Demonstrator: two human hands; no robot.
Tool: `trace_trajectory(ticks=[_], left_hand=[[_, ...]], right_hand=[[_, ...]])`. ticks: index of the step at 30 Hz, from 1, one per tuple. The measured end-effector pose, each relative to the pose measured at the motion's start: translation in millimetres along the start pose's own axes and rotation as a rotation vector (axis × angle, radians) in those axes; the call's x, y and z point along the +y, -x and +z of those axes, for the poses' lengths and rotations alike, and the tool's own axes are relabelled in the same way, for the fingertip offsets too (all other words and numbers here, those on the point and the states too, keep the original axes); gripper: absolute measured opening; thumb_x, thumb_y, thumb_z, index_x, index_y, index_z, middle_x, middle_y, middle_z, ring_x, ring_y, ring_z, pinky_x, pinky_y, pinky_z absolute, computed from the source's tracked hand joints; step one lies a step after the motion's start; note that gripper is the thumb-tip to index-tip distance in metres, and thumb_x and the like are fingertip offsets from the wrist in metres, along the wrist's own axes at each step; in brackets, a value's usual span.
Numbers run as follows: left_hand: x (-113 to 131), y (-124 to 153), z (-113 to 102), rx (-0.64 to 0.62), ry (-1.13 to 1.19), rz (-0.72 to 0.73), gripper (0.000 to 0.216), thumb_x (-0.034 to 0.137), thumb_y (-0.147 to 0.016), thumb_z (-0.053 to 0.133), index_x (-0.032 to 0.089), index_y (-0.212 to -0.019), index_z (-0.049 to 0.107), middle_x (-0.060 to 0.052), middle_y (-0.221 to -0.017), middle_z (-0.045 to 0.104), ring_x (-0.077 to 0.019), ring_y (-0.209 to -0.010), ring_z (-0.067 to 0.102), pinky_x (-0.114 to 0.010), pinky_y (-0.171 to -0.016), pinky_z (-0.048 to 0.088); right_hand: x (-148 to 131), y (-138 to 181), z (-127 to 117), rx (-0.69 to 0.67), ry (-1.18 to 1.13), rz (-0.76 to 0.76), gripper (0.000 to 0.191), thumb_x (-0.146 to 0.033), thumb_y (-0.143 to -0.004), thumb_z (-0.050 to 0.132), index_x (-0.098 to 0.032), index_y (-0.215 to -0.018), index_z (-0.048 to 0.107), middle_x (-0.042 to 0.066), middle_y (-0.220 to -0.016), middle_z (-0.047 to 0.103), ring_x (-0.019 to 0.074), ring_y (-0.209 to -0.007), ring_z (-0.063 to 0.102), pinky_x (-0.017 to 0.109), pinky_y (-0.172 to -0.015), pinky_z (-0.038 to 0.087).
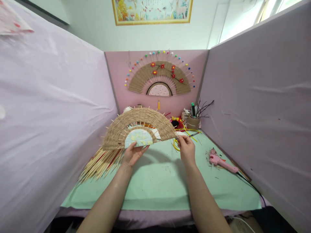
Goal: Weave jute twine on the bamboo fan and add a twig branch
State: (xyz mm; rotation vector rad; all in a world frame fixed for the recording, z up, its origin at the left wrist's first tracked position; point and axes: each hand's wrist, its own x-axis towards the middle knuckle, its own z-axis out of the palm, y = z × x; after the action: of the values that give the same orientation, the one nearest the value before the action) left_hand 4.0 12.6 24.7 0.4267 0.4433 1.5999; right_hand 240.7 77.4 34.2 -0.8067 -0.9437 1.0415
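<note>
A half-round woven straw fan is held upright above the green mat. It has thin wooden spokes and a pale blue centre piece with yellow patches. My left hand grips that centre piece from below, thumb on its front. My right hand is closed in a pinch at the fan's right lower tip, on a thin strand I cannot make out clearly. A thin dark stick lies just past its fingers.
A bundle of wooden sticks lies at the mat's left. A pink glue gun with its cord rests on the right. A cup of pens and twigs and a finished decorated fan stand at the back wall. Cloth partitions close both sides.
</note>
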Motion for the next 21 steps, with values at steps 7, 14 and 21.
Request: trace_trajectory(ticks=[7,14,21], left_hand=[[-2.1,0.6,3.3,0.026,-0.006,-0.016,0.05,0.014,-0.089,0.044,0.022,-0.138,0.04,-0.01,-0.114,0.068,-0.0246,-0.109,0.062,-0.048,-0.099,0.045],[-9.3,-2.2,6.9,0.163,0.035,-0.028,0.048,0.012,-0.087,0.048,0.017,-0.134,0.044,-0.012,-0.108,0.069,-0.0247,-0.105,0.064,-0.044,-0.092,0.052],[-13.5,9.9,9.8,0.301,0.108,-0.073,0.042,0.013,-0.087,0.046,0.01,-0.129,0.047,-0.014,-0.095,0.071,-0.0265,-0.094,0.068,-0.042,-0.079,0.058]], right_hand=[[-1.5,-1.0,2.9,-0.039,-0.212,0.138,0.032,-0.041,-0.059,0.077,-0.016,-0.073,0.061,-0.007,-0.053,0.047,0.0049,-0.048,0.037,0.019,-0.043,0.027],[0.0,-2.5,2.2,-0.061,-0.257,0.249,0.031,-0.036,-0.056,0.08,-0.014,-0.061,0.059,-0.005,-0.052,0.047,0.0034,-0.046,0.037,0.017,-0.04,0.026],[10.0,-4.5,0.4,-0.069,-0.175,0.303,0.034,-0.038,-0.055,0.08,-0.014,-0.056,0.056,-0.005,-0.051,0.048,0.0039,-0.044,0.037,0.019,-0.039,0.025]])
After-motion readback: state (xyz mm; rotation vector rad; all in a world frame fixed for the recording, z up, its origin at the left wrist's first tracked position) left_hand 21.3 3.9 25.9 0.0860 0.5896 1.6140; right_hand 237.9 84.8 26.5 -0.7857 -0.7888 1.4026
